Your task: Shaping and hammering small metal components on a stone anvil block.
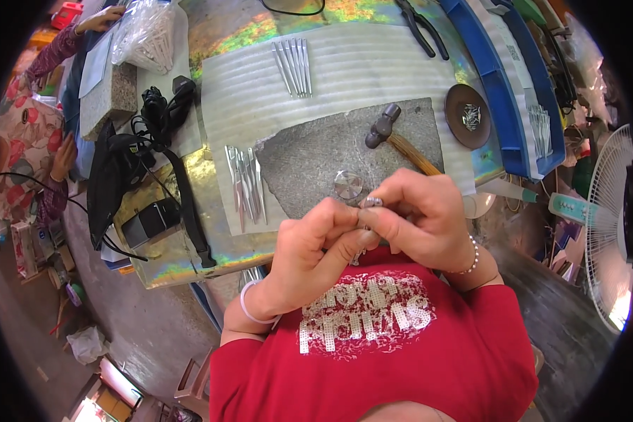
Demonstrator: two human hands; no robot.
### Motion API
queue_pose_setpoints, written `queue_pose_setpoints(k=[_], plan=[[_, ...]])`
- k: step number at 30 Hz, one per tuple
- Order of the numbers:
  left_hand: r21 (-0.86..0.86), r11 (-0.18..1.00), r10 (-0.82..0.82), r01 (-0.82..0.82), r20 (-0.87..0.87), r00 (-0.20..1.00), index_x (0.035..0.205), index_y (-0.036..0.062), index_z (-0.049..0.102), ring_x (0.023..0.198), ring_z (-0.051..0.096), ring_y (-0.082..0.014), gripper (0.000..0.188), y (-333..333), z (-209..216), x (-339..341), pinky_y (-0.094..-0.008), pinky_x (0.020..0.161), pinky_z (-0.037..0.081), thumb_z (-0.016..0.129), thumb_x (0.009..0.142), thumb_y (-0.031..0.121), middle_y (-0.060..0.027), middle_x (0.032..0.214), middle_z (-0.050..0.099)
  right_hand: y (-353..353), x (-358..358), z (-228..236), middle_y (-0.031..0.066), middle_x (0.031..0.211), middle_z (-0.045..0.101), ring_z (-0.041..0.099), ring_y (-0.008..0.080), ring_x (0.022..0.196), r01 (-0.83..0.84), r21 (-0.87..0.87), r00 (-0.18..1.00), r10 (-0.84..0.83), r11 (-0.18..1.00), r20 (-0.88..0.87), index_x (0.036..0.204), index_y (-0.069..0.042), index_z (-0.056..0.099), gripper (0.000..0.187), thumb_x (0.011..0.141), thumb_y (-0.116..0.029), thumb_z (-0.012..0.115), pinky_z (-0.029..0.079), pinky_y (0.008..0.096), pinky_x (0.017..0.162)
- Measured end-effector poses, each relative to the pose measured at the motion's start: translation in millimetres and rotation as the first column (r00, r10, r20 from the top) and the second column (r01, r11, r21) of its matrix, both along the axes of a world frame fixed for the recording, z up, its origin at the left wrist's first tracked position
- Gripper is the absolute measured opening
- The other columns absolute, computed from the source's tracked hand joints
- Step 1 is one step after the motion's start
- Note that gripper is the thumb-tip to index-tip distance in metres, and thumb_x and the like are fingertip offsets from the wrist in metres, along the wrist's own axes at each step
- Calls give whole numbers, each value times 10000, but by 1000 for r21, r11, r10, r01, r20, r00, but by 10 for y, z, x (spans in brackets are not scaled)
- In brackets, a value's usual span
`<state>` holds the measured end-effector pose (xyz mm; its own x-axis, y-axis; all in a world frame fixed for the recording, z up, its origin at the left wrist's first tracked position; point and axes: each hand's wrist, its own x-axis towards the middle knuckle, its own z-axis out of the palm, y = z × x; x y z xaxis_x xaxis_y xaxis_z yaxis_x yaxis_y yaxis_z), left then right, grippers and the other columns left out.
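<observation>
Your left hand (309, 246) and right hand (415, 214) both pinching small silver metal piece (371, 202) above grey stone slab (309, 165) on desk. Step looks like assembly by fingers; next likely needs wooden-handled hammer (394, 137), lying near.

Desk (211, 246): top covered in iridescent, rainbow-sheen foil; a ribbed whitish mat (373, 70) lies over its middle, with a grey stone slab (309, 165) on that. Blue plastic tray (503, 91) along the desk's right edge. White electric fan (612, 225) stands at right. Floor (126, 323): bare grey concrete, slightly littered. Light: bright, even daylight. Another person in floral clothing (21, 133) sits at far left.
</observation>
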<state>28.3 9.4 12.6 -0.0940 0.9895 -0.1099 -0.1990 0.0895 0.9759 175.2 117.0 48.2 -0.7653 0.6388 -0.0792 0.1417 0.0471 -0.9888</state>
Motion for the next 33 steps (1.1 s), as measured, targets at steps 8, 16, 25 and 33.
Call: queue_pose_setpoints(k=[8,16,25,33], plan=[[-134,973,-189,188,7,982,850,0,482,551,573,-46,187,79,123,-144,-205,484,422,649,864,84,-58,588,600,20,-18,-128,28,623,585,462,27,418,36,-539,991,-98,841,-87,790,-16,533,128,878,-71,608,320,167,364],[-281,915,-221,290,251,942,903,-21,478,550,608,-96,220,223,203,-177,-203,446,482,644,872,120,-83,673,616,20,-20,-293,2,583,553,425,21,378,113,-667,975,-210,736,-66,750,-63,557,166,881,-140,624,289,164,332],[-331,885,-251,327,252,935,926,-3,507,504,578,-63,227,250,196,-189,-163,420,442,664,863,149,-58,683,627,-84,-6,-341,-8,585,556,423,23,376,168,-694,954,-292,700,-64,746,-75,551,167,882,-145,620,288,170,324],[-319,887,-254,333,265,930,933,0,509,509,576,-62,222,276,144,-199,-159,426,440,661,865,147,-49,683,622,-67,-17,-396,-7,586,550,418,25,379,169,-706,946,-314,688,-80,750,-74,543,165,887,-137,611,292,169,327]])
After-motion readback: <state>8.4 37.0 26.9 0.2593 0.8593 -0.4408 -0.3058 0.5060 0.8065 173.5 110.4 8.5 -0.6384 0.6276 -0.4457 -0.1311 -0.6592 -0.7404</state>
